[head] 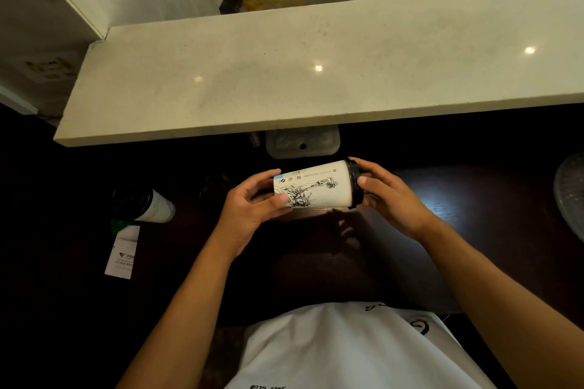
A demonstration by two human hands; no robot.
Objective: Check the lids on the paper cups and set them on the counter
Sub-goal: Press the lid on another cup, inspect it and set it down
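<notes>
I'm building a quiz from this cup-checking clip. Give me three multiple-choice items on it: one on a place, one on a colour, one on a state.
1. Where is the second cup?
A. On the pale counter
B. On the dark surface to the person's left
C. In the right hand

2. The held cup's lid is
A. black
B. white
C. red

3. The held cup is
A. upright
B. upside down
C. on its side

Answers: 1 B, it stands below the pale counter. 2 A, a black rim shows by the right hand. 3 C, the left hand grips its base.

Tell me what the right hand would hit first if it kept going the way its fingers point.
The right hand points leftward at the black lid of the sideways paper cup; its fingertips already touch that lid.
</notes>
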